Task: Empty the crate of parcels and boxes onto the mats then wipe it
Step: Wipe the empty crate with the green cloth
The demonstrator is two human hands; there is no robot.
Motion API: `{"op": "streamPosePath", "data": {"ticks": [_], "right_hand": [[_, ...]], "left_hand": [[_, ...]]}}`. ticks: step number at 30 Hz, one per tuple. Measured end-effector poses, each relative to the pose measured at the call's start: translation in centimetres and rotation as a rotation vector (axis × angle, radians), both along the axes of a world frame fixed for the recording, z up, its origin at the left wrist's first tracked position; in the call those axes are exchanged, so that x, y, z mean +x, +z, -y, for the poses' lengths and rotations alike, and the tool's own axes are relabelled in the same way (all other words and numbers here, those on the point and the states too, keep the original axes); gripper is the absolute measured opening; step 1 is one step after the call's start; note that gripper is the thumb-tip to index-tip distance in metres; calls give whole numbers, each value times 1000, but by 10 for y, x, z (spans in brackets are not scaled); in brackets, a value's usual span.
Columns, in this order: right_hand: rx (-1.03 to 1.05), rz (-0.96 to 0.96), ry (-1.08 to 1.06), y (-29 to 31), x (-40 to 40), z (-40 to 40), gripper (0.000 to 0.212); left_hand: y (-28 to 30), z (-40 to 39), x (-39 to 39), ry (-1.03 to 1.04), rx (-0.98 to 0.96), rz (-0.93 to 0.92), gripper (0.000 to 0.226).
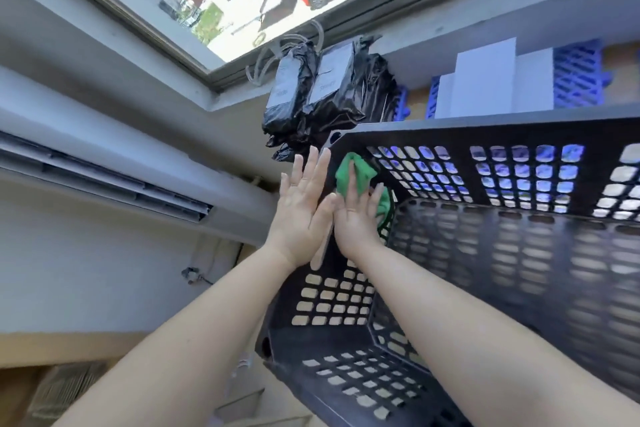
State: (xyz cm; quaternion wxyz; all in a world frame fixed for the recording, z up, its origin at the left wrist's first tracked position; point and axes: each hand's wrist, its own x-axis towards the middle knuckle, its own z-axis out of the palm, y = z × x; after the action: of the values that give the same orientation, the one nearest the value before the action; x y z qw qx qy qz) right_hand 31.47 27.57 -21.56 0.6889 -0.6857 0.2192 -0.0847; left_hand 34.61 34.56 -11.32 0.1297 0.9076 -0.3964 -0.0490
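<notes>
Crate [485,253]: empty, black and perforated, the landmark here; its end wall stands between the two hands.
Left hand [301,198]: fingers straight and flat on the outside of that wall, likely bracing it against the wipe.
Right hand [356,215]: inside the wall, fingers pressing a green cloth [349,173] against it.
Parcels [311,94]: black-wrapped, beyond the crate's far corner.
Boxes [485,80]: white, on blue mats [576,76] behind the crate's far rim, out of the wiping's way.

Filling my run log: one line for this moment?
phase: wiping | crate: emptied | left hand: braces wall outside | right hand: presses green cloth inside
</notes>
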Motion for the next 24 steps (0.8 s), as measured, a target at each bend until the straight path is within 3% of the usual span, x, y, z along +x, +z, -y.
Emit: {"op": "streamPosePath", "data": {"ticks": [10, 14, 18, 20, 24], "right_hand": [[272, 259, -58, 10, -29, -2, 58], [181, 444, 29, 6, -60, -29, 57], [248, 179, 145, 6, -67, -59, 59], [209, 83, 85, 12, -52, -51, 76], [489, -69, -132, 7, -15, -25, 52]], "left_hand": [[0, 2, -1, 35, 43, 45, 76], [1, 3, -1, 63, 48, 29, 77], [2, 4, -2, 56, 85, 36, 69], [2, 3, -1, 37, 97, 61, 64], [-1, 0, 2, 22, 100, 89, 63]]}}
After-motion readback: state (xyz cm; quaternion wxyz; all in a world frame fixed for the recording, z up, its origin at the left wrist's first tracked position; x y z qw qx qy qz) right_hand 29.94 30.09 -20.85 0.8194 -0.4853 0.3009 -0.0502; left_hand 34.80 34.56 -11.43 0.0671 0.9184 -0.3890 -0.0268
